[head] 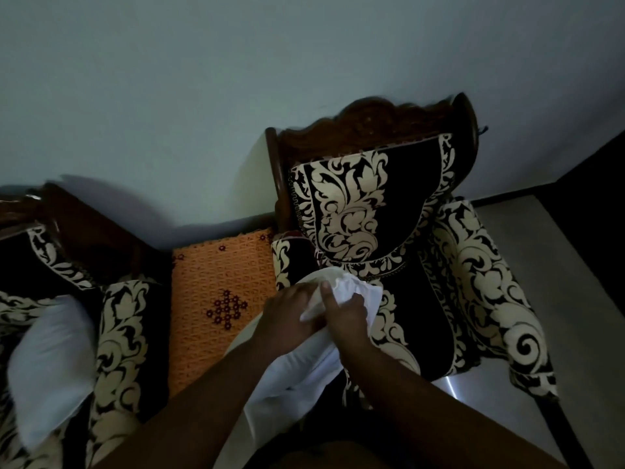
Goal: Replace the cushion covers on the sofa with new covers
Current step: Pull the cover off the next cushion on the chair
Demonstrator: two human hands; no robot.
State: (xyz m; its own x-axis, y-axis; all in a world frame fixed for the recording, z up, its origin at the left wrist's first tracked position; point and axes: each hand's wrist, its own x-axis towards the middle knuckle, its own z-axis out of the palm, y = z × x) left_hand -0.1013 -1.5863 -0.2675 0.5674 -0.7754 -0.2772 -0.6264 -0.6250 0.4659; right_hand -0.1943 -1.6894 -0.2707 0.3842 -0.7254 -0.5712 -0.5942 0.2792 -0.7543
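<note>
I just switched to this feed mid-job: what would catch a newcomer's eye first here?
Both hands, left hand and right hand, grip a bunched white cushion at centre, over the black armchair with bold cream scrollwork. An orange patterned mat lies between that chair and a matching seat at left, where another white cushion rests.

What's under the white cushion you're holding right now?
Under the white cushion, the patterned chair seat shows at its right. Both hands, left hand and right hand, grip its top; whatever lies directly beneath is covered.

white cushion [297,360] bunched at its top, above the patterned sofa seat [416,299].
</note>
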